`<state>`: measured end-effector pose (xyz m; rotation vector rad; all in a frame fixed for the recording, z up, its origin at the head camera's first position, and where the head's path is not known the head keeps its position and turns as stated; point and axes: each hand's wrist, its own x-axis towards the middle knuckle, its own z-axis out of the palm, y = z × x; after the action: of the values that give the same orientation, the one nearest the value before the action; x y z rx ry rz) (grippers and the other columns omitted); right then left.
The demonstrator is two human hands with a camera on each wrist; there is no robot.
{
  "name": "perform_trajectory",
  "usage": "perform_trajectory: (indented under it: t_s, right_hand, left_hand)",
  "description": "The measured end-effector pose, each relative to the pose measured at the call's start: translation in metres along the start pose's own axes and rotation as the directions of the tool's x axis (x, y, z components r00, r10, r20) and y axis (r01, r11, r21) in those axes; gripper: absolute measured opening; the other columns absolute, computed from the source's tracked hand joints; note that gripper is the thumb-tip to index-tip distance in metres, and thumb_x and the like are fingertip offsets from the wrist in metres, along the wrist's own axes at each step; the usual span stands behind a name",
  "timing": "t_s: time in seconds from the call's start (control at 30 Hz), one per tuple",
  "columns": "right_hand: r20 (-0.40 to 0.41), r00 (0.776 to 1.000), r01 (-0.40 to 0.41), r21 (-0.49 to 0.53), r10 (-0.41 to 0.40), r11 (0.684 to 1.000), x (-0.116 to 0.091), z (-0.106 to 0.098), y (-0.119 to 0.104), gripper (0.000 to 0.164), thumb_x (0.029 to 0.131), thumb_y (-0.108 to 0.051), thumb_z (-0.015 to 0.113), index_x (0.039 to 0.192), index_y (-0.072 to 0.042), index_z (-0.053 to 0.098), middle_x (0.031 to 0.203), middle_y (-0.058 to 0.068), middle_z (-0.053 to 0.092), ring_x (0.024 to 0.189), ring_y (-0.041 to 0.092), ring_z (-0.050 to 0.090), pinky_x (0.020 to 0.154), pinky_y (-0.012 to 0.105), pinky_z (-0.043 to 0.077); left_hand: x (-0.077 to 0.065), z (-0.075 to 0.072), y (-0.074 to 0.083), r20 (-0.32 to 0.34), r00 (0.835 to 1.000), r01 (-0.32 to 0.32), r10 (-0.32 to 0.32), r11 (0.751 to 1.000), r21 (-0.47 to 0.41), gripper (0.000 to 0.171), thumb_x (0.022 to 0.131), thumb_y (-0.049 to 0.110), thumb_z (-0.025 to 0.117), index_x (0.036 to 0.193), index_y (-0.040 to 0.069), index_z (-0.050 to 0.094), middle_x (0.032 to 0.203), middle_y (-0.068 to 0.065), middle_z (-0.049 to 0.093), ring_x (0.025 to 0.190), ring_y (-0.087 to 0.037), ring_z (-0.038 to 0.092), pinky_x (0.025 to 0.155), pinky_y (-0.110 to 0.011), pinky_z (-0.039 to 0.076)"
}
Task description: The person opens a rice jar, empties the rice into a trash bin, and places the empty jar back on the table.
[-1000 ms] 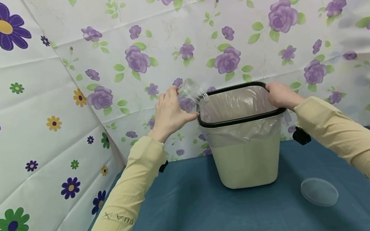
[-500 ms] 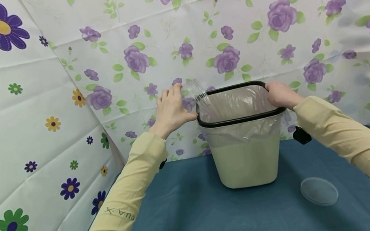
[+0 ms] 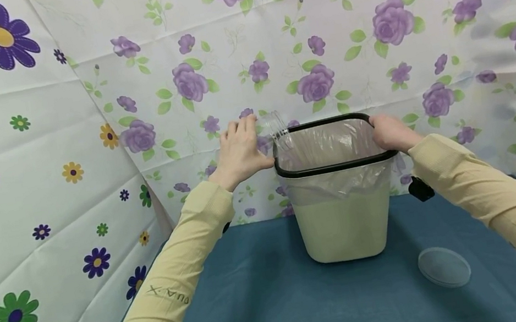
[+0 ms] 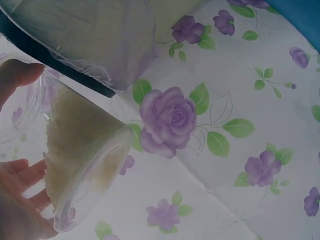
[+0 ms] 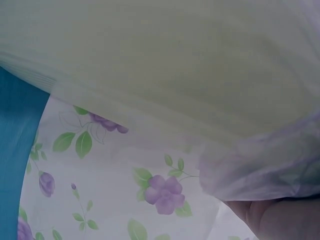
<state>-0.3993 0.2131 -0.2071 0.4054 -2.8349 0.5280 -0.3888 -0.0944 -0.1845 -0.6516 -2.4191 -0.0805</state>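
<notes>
A clear jar (image 3: 275, 126) is held tilted in the left hand's (image 3: 239, 154) grasp, its mouth at the left edge of a lined bin (image 3: 347, 220), whose black rim (image 3: 339, 167) is gripped on the opposite side by the right hand (image 3: 391, 132). Pale, grainy contents (image 4: 80, 117) are seen massed toward the jar's base; should they be loosed all at once, some could be scattered outside the rim onto the blue cloth (image 3: 311, 314). The bin could also be tipped if its rim is pulled too hard.
</notes>
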Motion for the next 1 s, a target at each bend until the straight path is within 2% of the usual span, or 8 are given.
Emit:
perform_trajectory:
  t_s: [0.13, 0.33, 0.6, 0.77, 1.0]
  right_hand:
    - [-0.007, 1.000, 0.010, -0.002, -0.010, 1.000, -0.0002, -0.0008, -0.0005, 0.012, 0.075, 0.012, 0.033, 0.080, 0.008, 0.043, 0.075, 0.022, 0.048, 0.069, 0.034, 0.044, 0.063, 0.042, 0.038]
    - [-0.014, 1.000, 0.017, 0.003, -0.017, 1.000, -0.0008, -0.0006, -0.0008, 0.011, 0.074, 0.012, 0.034, 0.073, 0.003, 0.039, 0.068, 0.016, 0.042, 0.064, 0.030, 0.039, 0.060, 0.040, 0.035]
    - [-0.003, 1.000, 0.003, 0.006, -0.003, 1.000, -0.0010, -0.0005, -0.0005, 0.012, 0.075, 0.012, 0.033, 0.072, 0.002, 0.038, 0.067, 0.015, 0.040, 0.063, 0.029, 0.037, 0.059, 0.038, 0.034]
    - [0.002, 1.000, -0.003, 0.010, 0.003, 1.000, -0.0008, -0.0011, -0.0013, 0.011, 0.077, 0.012, 0.033, 0.074, 0.003, 0.039, 0.068, 0.016, 0.041, 0.064, 0.030, 0.038, 0.059, 0.039, 0.034]
    - [-0.013, 1.000, 0.006, -0.006, -0.006, 1.000, -0.0010, -0.0001, -0.0010, 0.012, 0.074, 0.012, 0.034, 0.071, 0.002, 0.038, 0.067, 0.016, 0.040, 0.063, 0.030, 0.038, 0.059, 0.039, 0.035]
  left_hand:
    - [0.0005, 0.0000, -0.0001, 0.000, 1.000, -0.013, 0.013, 1.000, 0.022, 0.093, 0.061, 0.037, 0.079, 0.132, -0.001, 0.033, 0.124, -0.014, 0.043, 0.111, -0.033, 0.036, 0.089, -0.049, 0.029]
    - [0.0015, 0.0003, -0.0003, -0.001, 1.000, -0.027, 0.027, 0.997, 0.066, 0.092, 0.061, 0.040, 0.079, 0.131, 0.001, 0.034, 0.121, -0.013, 0.044, 0.110, -0.033, 0.036, 0.088, -0.048, 0.030]
    - [0.0017, -0.0012, 0.0009, 0.029, 0.998, -0.057, 0.054, 0.994, 0.095, 0.092, 0.061, 0.039, 0.078, 0.131, 0.001, 0.031, 0.122, -0.013, 0.043, 0.111, -0.032, 0.035, 0.089, -0.048, 0.029]
    - [0.0030, -0.0009, 0.0011, 0.014, 0.997, -0.078, 0.076, 0.989, 0.130, 0.089, 0.060, 0.038, 0.079, 0.127, 0.001, 0.034, 0.117, -0.013, 0.045, 0.108, -0.032, 0.037, 0.089, -0.048, 0.028]
    - [0.0042, 0.0006, 0.0010, 0.008, 0.996, -0.092, 0.091, 0.983, 0.156, 0.086, 0.059, 0.037, 0.079, 0.125, 0.001, 0.036, 0.117, -0.013, 0.046, 0.106, -0.032, 0.038, 0.089, -0.048, 0.029]
